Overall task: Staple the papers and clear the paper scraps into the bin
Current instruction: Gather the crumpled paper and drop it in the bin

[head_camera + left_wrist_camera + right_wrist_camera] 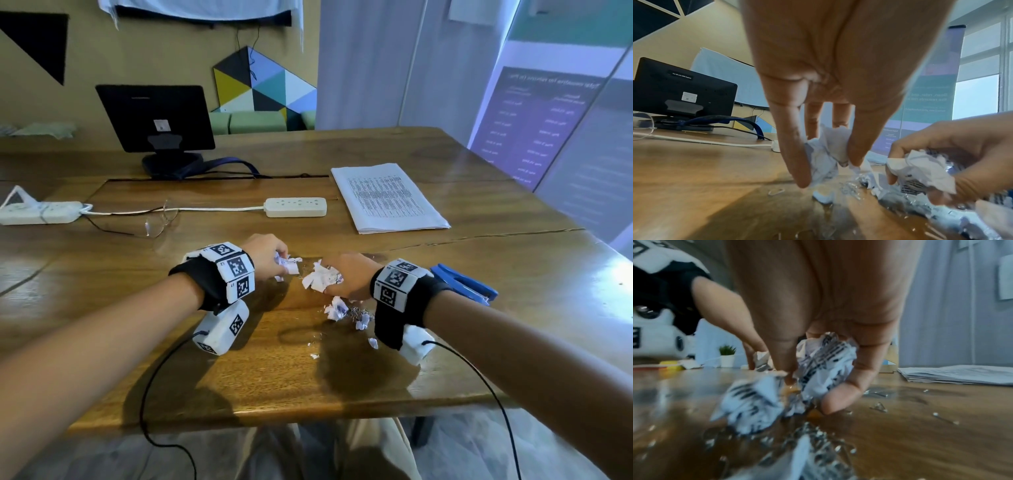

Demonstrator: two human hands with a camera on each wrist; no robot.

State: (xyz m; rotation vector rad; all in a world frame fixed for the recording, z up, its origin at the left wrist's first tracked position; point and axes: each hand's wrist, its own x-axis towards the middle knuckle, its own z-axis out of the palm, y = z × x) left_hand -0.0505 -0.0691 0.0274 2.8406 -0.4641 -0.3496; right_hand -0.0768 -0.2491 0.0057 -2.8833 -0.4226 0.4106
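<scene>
Wooden desk fills the view, its near edge bare apart from a few tiny white flecks. Just beyond these lie loose paper scraps mixed with a scatter of bent metal staples. Over that litter the left hand has its fingers curled round a crumpled wad of torn paper, fingertips close to the wood. Just beside it the right hand clutches a larger printed bundle of scraps, thumb and fingers wrapped about it. A blue stapler lies on the desk behind the right wrist. Farther back, a stack of printed papers rests flat at the right, a white power strip beside it, eyeglasses to the left, and a black monitor at the far edge. No bin shows in any view.
</scene>
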